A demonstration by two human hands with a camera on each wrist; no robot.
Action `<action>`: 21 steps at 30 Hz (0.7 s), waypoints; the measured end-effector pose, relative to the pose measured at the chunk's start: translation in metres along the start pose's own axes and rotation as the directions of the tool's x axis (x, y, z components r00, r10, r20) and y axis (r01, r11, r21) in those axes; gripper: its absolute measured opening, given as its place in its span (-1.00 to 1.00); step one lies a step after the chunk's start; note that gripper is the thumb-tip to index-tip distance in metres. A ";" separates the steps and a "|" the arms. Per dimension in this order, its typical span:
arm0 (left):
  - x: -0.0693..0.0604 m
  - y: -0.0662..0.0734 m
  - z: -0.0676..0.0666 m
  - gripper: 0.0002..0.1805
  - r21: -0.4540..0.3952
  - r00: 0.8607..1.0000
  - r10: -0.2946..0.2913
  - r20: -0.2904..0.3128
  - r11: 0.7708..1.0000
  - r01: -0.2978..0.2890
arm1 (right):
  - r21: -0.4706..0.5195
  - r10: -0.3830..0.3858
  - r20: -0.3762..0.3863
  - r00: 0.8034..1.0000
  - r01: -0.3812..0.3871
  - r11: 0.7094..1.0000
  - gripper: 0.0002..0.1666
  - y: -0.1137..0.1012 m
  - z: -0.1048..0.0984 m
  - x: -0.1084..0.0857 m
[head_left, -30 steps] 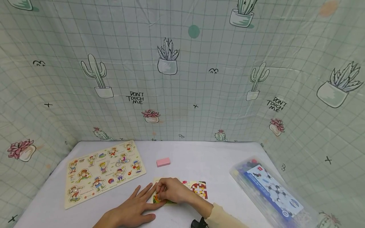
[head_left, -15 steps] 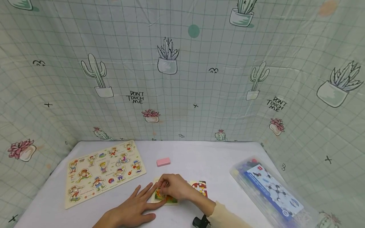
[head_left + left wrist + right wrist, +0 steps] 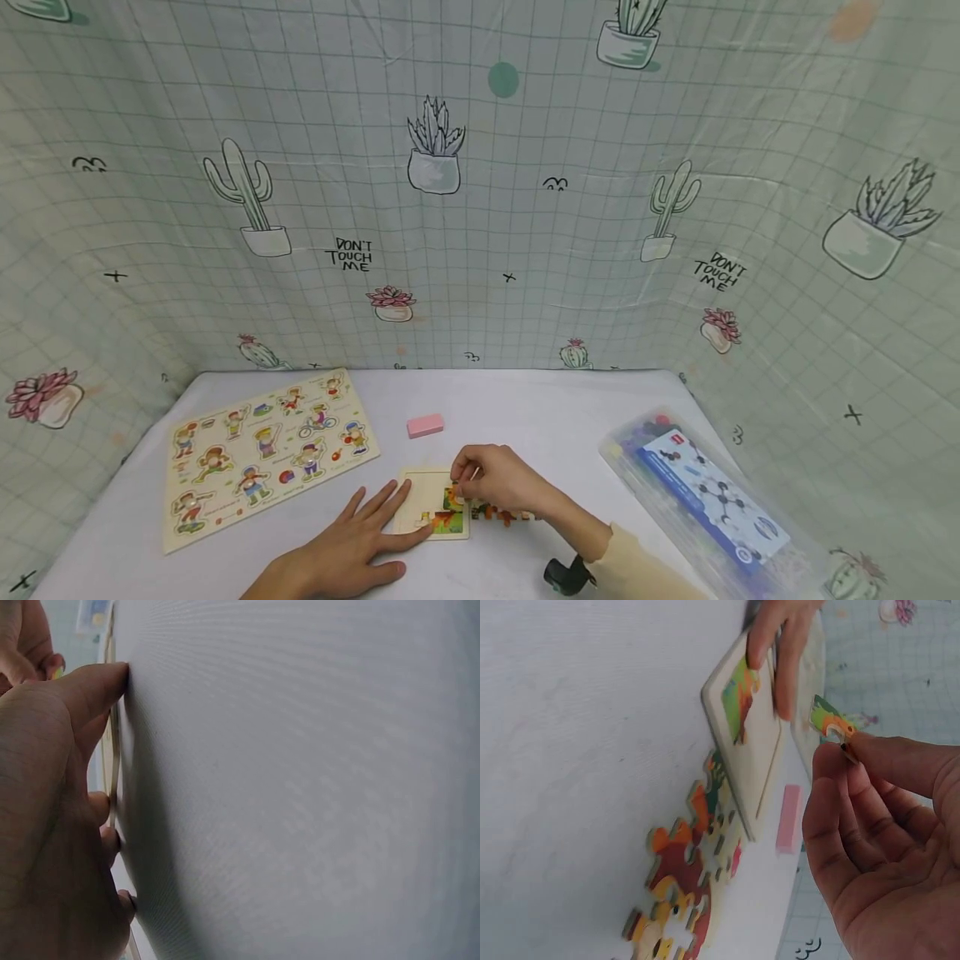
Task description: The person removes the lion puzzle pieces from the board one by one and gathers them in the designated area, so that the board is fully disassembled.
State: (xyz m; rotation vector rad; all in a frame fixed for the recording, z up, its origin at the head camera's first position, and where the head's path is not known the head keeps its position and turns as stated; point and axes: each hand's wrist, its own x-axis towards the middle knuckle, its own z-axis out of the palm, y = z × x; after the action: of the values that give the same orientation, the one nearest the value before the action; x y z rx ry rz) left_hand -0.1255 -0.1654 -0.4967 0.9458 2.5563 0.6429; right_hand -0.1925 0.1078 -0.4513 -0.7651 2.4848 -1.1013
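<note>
My right hand (image 3: 495, 479) pinches a jigsaw piece (image 3: 829, 718), green and orange, between thumb and fingertips. The piece is held up off the table, over the right side of a shallow wooden puzzle tray (image 3: 415, 493). In the tray's lower right corner lie green and orange joined pieces (image 3: 739, 701); bare wood shows across much of the rest. My left hand (image 3: 356, 537) lies spread out, its fingertips resting on the tray's left and lower edges. Several puzzle pieces (image 3: 671, 859), brown, orange and yellow, lie on the table just right of the tray, partly behind my right forearm.
A pink block (image 3: 425, 426) sits behind the tray. At the left lies a wooden board (image 3: 270, 454) with cartoon sports figures. A clear plastic case (image 3: 708, 492) with a blue-and-white label stands at the right. Patterned cloth (image 3: 480, 208) hangs behind the table.
My right hand has moved right from the tray's left part, carrying the piece, and more of the tray's bare wood shows. The left hand stays spread at its edge. The head view has shifted slightly.
</note>
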 end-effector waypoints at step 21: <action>-0.002 -0.002 0.002 -0.45 0.003 0.999 0.034 -0.039 0.999 -0.034 | 0.007 0.108 0.157 0.982 -0.110 0.994 -0.86 0.028 0.000 -0.024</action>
State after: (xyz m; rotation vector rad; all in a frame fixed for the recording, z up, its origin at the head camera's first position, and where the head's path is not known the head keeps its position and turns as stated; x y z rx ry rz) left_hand -0.1241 -0.1670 -0.4991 0.9888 2.5810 0.6740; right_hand -0.1831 0.1372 -0.4708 -0.6745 2.3545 -0.9823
